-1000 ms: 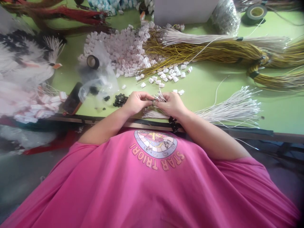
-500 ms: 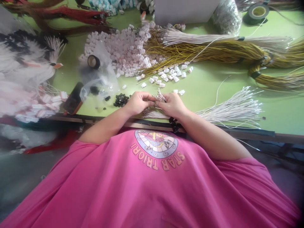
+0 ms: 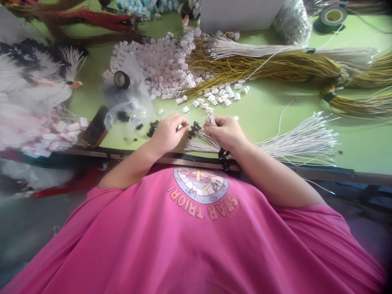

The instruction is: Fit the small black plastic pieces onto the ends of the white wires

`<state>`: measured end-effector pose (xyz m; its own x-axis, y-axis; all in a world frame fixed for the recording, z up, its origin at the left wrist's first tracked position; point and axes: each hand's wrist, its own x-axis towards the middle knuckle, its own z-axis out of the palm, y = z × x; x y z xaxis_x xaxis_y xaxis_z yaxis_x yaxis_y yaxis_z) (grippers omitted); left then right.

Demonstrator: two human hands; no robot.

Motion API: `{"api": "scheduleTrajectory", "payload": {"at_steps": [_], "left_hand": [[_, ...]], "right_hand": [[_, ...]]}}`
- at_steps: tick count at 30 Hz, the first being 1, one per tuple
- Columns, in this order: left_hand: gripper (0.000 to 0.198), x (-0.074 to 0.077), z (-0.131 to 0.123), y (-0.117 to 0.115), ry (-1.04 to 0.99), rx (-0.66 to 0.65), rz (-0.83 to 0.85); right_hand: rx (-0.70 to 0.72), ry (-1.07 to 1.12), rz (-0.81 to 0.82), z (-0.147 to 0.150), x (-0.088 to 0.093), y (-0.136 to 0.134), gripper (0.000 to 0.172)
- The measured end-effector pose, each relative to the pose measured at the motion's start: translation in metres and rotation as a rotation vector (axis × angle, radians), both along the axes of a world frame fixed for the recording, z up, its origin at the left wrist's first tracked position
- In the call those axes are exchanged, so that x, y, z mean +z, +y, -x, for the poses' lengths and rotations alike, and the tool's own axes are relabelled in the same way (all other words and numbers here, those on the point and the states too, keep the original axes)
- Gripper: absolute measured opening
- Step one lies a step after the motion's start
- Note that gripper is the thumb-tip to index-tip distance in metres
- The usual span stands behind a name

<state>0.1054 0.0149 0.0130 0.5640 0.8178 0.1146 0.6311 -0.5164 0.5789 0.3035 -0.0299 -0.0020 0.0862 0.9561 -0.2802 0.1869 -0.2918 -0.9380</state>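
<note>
My right hand (image 3: 228, 131) is closed around a tuft of white wires (image 3: 210, 119), gathered from a larger bundle of white wires (image 3: 294, 141) that lies along the table edge. A small cluster of black pieces (image 3: 196, 127) shows just left of those held wires; whether they are attached cannot be made out. Black tape (image 3: 224, 153) wraps the bundle below my right wrist. My left hand (image 3: 170, 132) is apart from the wires, thumb and forefinger pinched together; anything between them is too small to see. A pile of small black parts (image 3: 152, 128) lies beside it, partly covered.
White plastic connectors (image 3: 162, 61) heap up behind my hands, some scattered forward. Yellow-and-black wire bundles (image 3: 275, 69) cross the back right. On the left are a clear bag (image 3: 131, 98), a black tape roll (image 3: 121, 80), a dark phone-like object (image 3: 95, 126) and more white wires.
My left hand has drawn away to the left from the wires at my right hand. The black cluster by the held wires is now uncovered. My right hand keeps its grip.
</note>
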Motion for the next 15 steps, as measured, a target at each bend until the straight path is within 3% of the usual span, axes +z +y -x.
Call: {"api": "scheduleTrajectory", "payload": {"at_steps": [4,8,15], "left_hand": [[0.017,-0.001,0.004,-0.010,0.191,-0.134,0.066],[0.022,-0.010,0.001,-0.006,0.193,-0.186,0.146],[0.018,-0.007,-0.002,-0.009,0.194,-0.135,0.144]], "right_hand": [[-0.006,0.073,0.013,-0.001,-0.003,0.001,0.021],[0.002,0.100,0.055,0.000,0.000,0.001,0.023],[0.063,0.061,0.055,0.001,0.005,-0.001,0.025]]}}
